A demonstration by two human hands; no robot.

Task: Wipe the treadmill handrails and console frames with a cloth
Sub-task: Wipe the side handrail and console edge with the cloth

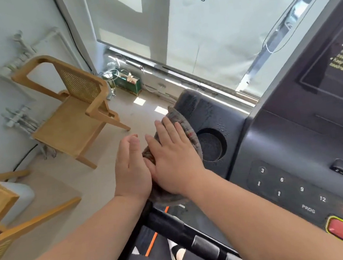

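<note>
on the left edge of the treadmill console (214, 113), beside the cup holder (211, 147), the right hand (175, 157) presses flat on the grey cloth (181, 119); the left hand (131, 168), open, touches it sideways.

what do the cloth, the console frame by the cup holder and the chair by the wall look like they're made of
Cloth: grey woven or terry fabric with reddish flecks; it looks nubby and drapes over the edge.
Console frame: most likely moulded plastic, dark grey and matt with a fine grain, with rounded corners.
Chair: light wood with a smooth finish; its back panel looks like woven cane, judging by the mesh pattern.
</note>
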